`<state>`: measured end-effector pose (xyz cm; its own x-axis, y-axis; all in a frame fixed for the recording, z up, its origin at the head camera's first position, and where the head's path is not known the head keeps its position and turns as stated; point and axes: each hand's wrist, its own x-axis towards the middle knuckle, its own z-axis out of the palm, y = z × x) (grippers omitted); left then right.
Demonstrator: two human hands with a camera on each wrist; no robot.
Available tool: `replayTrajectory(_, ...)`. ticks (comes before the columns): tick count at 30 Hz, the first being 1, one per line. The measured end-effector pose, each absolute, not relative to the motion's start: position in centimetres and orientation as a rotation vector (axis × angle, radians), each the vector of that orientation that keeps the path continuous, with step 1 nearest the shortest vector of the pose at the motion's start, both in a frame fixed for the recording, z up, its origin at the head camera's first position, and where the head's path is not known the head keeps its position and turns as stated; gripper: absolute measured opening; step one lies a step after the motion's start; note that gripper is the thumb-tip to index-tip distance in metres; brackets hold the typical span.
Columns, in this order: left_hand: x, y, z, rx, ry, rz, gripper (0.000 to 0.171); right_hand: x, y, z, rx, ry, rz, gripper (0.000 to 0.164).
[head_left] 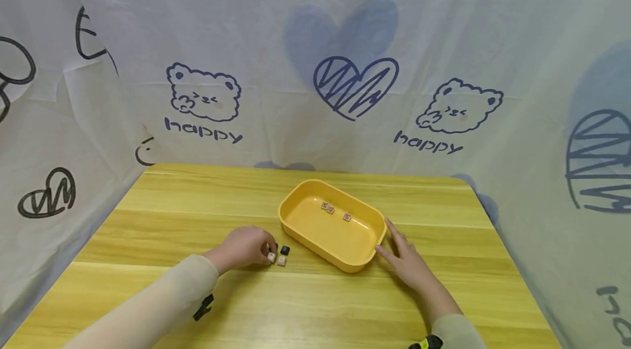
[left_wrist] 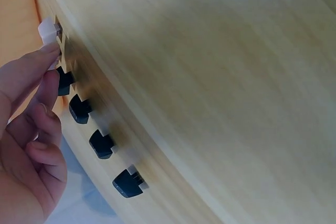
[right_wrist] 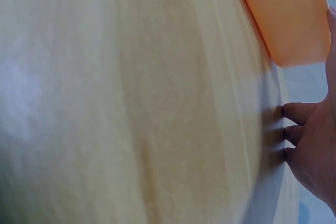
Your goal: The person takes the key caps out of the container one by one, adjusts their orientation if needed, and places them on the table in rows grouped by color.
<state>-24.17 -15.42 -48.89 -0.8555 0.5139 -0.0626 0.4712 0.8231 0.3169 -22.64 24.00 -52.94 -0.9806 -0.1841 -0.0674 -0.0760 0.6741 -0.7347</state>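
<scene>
My left hand (head_left: 247, 246) is low over the table, left of the yellow tray, thumb and fingertip pinching a pale keycap (head_left: 271, 257). Beside it lie another pale keycap (head_left: 281, 260) and a black keycap (head_left: 285, 250). From the left wrist, several black keycaps (left_wrist: 80, 109) stand in a row past the fingers (left_wrist: 26, 72), partly under the hand. My right hand (head_left: 408, 264) rests at the right end of the yellow tray (head_left: 315, 249), thumb and forefinger straight against its rim. In the right wrist view its other fingertips (right_wrist: 295, 113) touch the table.
Inside the tray, three small pinkish keycaps (head_left: 331, 210) lie toward the far wall. The wooden table (head_left: 197, 201) reaches back to a white cloth (head_left: 276, 119) printed with hearts and bears, which hangs behind it and at both sides.
</scene>
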Motion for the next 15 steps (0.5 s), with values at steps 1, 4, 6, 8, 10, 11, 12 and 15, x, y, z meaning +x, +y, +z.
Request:
replayTrajectory(1, -24.19, -15.41, -48.94, 0.775, 2.856, 0.441, 0.017, -22.63, 24.0, -52.94, -0.211, 2.745, -1.197, 0.077)
replayTrajectory(4, -24.26, -15.49, -49.18, 0.773, 2.85, 0.428, 0.016, -22.62, 24.02, -52.96, -0.199, 2.74, -1.195, 0.077)
replayTrajectory(6, -24.29, -15.57, -49.31, 0.777, 2.846, 0.423, 0.016, -22.63, 24.03, -53.0, -0.193, 2.74, -1.187, 0.077)
replayTrajectory(8, -24.32, -15.65, -49.44, 0.782, 2.845, 0.417, 0.017, -22.67, 24.06, -53.07, -0.189, 2.742, -1.183, 0.077)
replayTrajectory(10, -24.38, -15.75, -49.62, 0.79, 2.847, 0.411, 0.017, -22.71, 24.08, -53.13, -0.186, 2.741, -1.181, 0.077)
replayTrajectory(11, -24.39, -15.79, -49.68, 0.792, 2.848, 0.411, 0.016, -22.72, 24.09, -53.16, -0.185, 2.742, -1.181, 0.077)
replayTrajectory(12, -24.41, -15.82, -49.74, 0.791, 2.85, 0.408, 0.016, -22.72, 24.09, -53.16, -0.185, 2.74, -1.183, 0.077)
replayTrajectory(15, -24.42, -15.85, -49.77, 0.787, 2.857, 0.406, 0.016, -22.7, 24.07, -53.13, -0.182, 2.738, -1.185, 0.077)
